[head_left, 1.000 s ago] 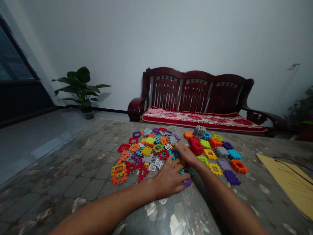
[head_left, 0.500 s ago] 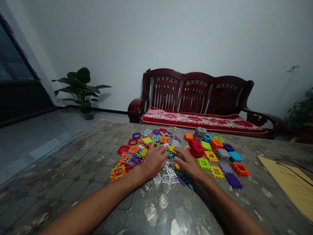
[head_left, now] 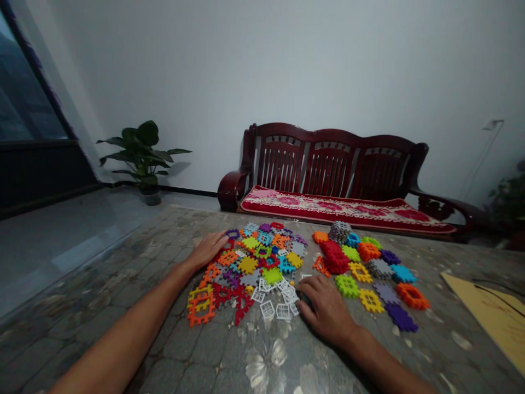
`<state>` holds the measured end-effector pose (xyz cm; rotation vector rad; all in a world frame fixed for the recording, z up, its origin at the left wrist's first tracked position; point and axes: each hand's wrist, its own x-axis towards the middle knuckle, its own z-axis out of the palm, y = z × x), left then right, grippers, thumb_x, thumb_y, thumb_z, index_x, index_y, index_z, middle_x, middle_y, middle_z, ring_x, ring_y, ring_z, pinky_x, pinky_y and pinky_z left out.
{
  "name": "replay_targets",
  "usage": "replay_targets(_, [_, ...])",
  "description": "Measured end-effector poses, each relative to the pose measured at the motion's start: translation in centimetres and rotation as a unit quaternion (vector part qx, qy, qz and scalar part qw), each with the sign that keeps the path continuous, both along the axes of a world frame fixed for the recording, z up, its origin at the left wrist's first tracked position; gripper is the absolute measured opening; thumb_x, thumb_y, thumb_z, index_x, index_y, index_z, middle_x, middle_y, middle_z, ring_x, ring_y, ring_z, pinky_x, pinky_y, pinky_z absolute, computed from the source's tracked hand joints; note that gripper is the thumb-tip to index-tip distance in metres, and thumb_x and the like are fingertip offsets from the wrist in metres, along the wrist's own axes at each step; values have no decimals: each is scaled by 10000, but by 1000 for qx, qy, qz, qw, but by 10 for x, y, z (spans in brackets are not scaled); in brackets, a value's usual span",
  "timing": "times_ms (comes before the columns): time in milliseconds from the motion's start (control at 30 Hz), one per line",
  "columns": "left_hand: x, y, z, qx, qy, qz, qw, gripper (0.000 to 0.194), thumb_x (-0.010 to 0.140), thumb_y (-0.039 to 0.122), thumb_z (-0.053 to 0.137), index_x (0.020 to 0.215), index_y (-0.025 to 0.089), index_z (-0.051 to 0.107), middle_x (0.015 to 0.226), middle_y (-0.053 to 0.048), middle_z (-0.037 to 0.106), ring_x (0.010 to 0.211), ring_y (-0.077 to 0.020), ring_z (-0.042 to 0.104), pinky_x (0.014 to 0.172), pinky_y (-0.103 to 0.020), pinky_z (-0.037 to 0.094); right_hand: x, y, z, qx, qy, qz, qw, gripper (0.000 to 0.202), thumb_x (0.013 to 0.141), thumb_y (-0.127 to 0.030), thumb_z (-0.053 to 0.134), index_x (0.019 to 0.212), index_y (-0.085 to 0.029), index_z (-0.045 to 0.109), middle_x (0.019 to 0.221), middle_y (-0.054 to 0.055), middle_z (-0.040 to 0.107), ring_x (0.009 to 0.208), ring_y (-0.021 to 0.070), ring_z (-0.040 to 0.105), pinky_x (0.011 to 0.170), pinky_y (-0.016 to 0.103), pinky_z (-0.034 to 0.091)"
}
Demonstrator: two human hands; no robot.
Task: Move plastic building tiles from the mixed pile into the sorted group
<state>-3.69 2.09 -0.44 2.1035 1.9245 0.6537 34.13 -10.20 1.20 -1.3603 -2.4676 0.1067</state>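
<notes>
A loose pile of colourful notched plastic building pieces (head_left: 248,266) is spread over the patterned table. At the pile's left edge lies my left hand (head_left: 207,249), fingers stretched forward over a red frame piece and reaching a dark blue frame piece (head_left: 233,233). My right hand (head_left: 324,306) rests on the table right of several white window pieces (head_left: 283,311). Its fingers curl over a dark building piece (head_left: 304,299), mostly hidden under the palm. An orange triangular piece (head_left: 321,265) lies just beyond that hand.
Right of the pile stand sorted pieces, among them a red stack (head_left: 335,257), a grey stack (head_left: 340,232) and a purple square (head_left: 402,317). A yellow sheet (head_left: 488,317) with a black cord lies at the right. Behind the table is a wooden bench (head_left: 328,158).
My hands have parted from the middle of the pile: the left moved left to its edge, the right slid nearer me. Purple and teal pieces below the right hand no longer show. The view shifted slightly.
</notes>
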Motion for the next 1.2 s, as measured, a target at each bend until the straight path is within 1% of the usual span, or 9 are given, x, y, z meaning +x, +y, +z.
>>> replay_targets(200, [11, -10, 1, -45, 12, -51, 998, 569, 953, 502, 248, 1385, 249, 518, 1493, -65, 481, 1410, -271, 357, 1172, -500, 210, -2, 16, -5, 24, 20, -29, 999, 241, 888, -195, 458, 892, -222, 698, 898, 80, 658, 878, 225, 578, 783, 326, 440])
replay_targets(367, [15, -13, 5, -54, 19, -56, 997, 562, 959, 493, 240, 1375, 244, 525, 1503, -73, 466, 1423, -255, 338, 1174, -489, 207, -11, 35, -3, -8, 170, -87, 982, 231, 848, -247, 471, 855, -228, 701, 851, 57, 673, 821, 210, 618, 766, 313, 470])
replay_targets(433, [17, -13, 5, -51, 22, -63, 996, 546, 960, 499, 253, 1360, 260, 538, 1493, -64, 479, 1417, -255, 345, 1167, -497, 220, -18, 48, 1, -37, 258, -93, 961, 261, 875, -322, 462, 877, -224, 704, 882, 60, 690, 856, 218, 632, 808, 330, 486])
replay_targets(533, [23, -13, 4, -48, 31, -74, 996, 523, 960, 504, 284, 1343, 272, 553, 1490, -62, 482, 1412, -254, 350, 1166, -510, 216, -28, 69, 6, -62, 347, -93, 931, 361, 912, -414, 425, 1062, -209, 681, 1077, 86, 690, 1026, 243, 622, 927, 382, 477])
replay_targets(667, [35, -17, 2, -45, 43, -81, 995, 514, 950, 505, 338, 1339, 255, 562, 1499, -86, 468, 1418, -264, 344, 1172, -518, 203, -34, 94, 2, -11, 270, -89, 959, 464, 941, -413, 398, 1292, -169, 580, 1371, 138, 545, 1308, 272, 454, 1123, 459, 311])
replay_targets(800, [37, -18, 4, -45, -1, -75, 996, 519, 944, 512, 314, 1278, 251, 613, 1461, -61, 520, 1402, -257, 376, 1178, -481, 222, -30, 105, -10, -13, 153, -98, 983, 482, 978, -417, 369, 1372, -190, 528, 1492, 137, 424, 1416, 296, 307, 1159, 515, 219])
replay_targets(967, [27, -1, 14, -6, -117, -37, 992, 599, 952, 500, 210, 1208, 175, 642, 1296, -84, 650, 1239, -234, 548, 1118, -374, 358, -24, 96, -9, -23, 83, -8, 996, 429, 997, -434, 350, 1209, -230, 663, 1369, 108, 558, 1307, 270, 442, 1113, 471, 304])
replay_targets(1100, [34, 27, 20, -9, -44, -48, 998, 587, 950, 507, 251, 1338, 180, 546, 1442, -93, 531, 1364, -239, 424, 1164, -400, 277, -22, 87, -1, -31, 121, -1, 992, 438, 1005, -444, 334, 1043, -242, 721, 1179, 73, 676, 1131, 243, 567, 1033, 423, 387])
replay_targets(1200, [51, 47, 24, -44, -11, -53, 998, 601, 935, 572, 297, 1412, 250, 469, 1540, -88, 411, 1441, -276, 305, 1169, -502, 217, -22, 94, -3, -5, 171, -41, 984, 456, 1009, -429, 301, 1077, -226, 703, 1173, 85, 679, 1124, 240, 573, 1027, 417, 396])
